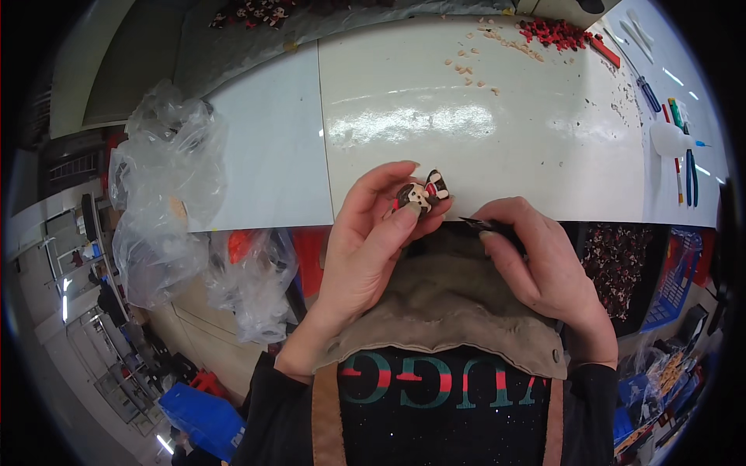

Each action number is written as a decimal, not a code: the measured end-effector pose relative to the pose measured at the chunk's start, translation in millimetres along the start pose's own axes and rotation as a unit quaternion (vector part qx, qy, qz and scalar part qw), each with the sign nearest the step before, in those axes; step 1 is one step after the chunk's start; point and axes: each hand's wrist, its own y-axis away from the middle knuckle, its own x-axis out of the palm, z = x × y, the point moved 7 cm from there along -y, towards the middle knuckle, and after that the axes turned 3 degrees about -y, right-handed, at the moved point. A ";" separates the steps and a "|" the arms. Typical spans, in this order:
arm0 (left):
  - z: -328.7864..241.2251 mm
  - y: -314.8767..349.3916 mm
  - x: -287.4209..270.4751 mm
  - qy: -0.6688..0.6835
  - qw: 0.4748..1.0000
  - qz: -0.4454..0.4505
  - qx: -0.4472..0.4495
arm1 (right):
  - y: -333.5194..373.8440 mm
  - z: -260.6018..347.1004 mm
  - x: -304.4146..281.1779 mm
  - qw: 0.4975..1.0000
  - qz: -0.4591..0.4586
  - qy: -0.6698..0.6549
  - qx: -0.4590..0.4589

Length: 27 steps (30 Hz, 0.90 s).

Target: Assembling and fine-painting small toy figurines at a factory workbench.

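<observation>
Above the front edge of the table, my left hand (369, 245) is closed around a small figurine (420, 196). The figurine has dark brown, beige and red parts, and looks like a little animal with a pale face. My left thumb presses on its lower side, and the fingers support it from behind. Just to the right, my right hand (544, 260) grips a slim dark tool with a pointed tip (471, 222), perhaps a craft knife. Its tip points left toward the figurine without touching it. Most of the tool is hidden inside my fingers.
On the white table (388, 85), beige bits (509, 40) and a red-and-black pile (555, 34) lie at the back right. A screwdriver (648, 95), white bottle (670, 140) and pliers (691, 177) lie right. Plastic bags (163, 163) hang left; dark pieces (614, 268) fill a bin.
</observation>
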 end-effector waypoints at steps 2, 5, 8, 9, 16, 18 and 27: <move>0.3 0.3 1.7 -0.004 1.000 0.001 -0.005 | -1.2 0.6 2.1 1.000 -0.007 0.006 -0.011; 3.7 0.8 1.2 0.002 1.000 0.006 -0.010 | -2.9 -0.8 3.1 1.000 -0.016 -0.009 0.001; 4.3 1.4 1.5 -0.009 0.999 0.026 0.020 | -4.6 -0.4 3.3 1.000 -0.022 -0.005 -0.006; 4.7 2.0 1.3 -0.009 0.999 0.024 0.019 | -5.4 -0.5 3.0 1.000 -0.026 -0.005 -0.007; 5.8 -0.2 2.5 0.014 0.998 0.049 0.032 | -8.2 -1.8 2.4 0.999 -0.036 0.005 -0.010; 4.7 1.3 3.0 0.000 0.999 0.042 0.027 | -9.1 -0.1 2.5 0.999 -0.037 0.013 -0.015; 8.1 0.8 2.5 -0.023 0.999 0.038 0.012 | -10.7 0.2 4.0 0.998 -0.042 0.040 -0.019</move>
